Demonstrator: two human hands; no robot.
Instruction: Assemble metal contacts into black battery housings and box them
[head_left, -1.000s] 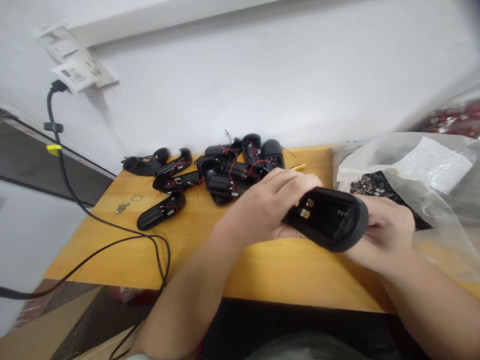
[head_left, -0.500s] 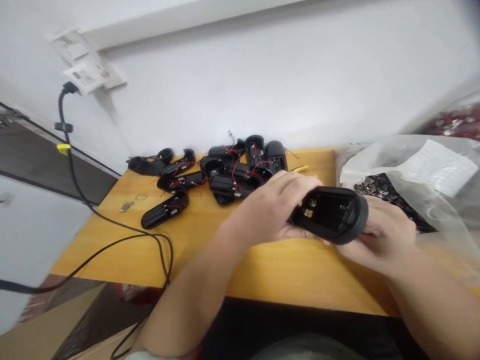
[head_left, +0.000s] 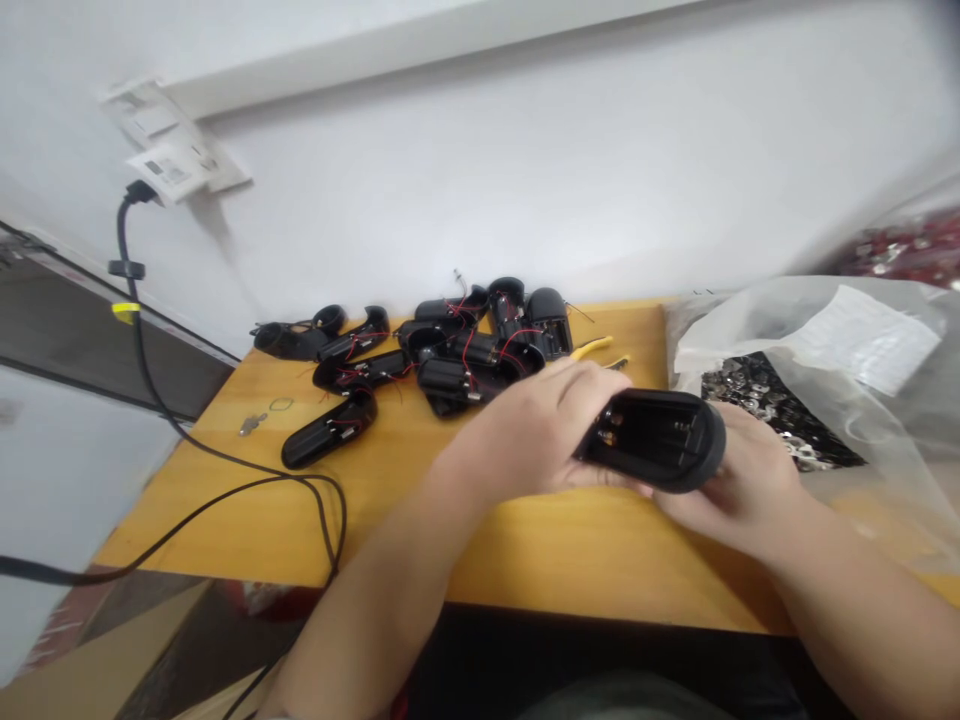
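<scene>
Both hands hold one black plastic housing (head_left: pixel 656 440) above the front right of the wooden table. Its hollow inside faces up, and small metal contacts show within. My left hand (head_left: pixel 544 425) wraps round the left end, its fingers partly hidden behind the part. Around the right end, my right hand (head_left: pixel 739 485) is closed, most of its fingers out of sight beneath. Behind my left hand lie several black housings (head_left: pixel 450 375) with red wires, heaped together. Yellow-handled pliers (head_left: pixel 594 349) lie just beyond my left hand.
A clear plastic bag (head_left: pixel 911 430) of small metal pieces (head_left: pixel 757 390) rests on the right of the table (head_left: pixel 247 520). A black cable (head_left: pixel 217 487) runs from the wall plug (head_left: pixel 171 168) across the left side. Small metal bits (head_left: pixel 253 423) lie near the left edge.
The housing and both hands have shifted slightly left in view. More of the yellow-handled pliers and of the metal pieces in the bag now shows.
</scene>
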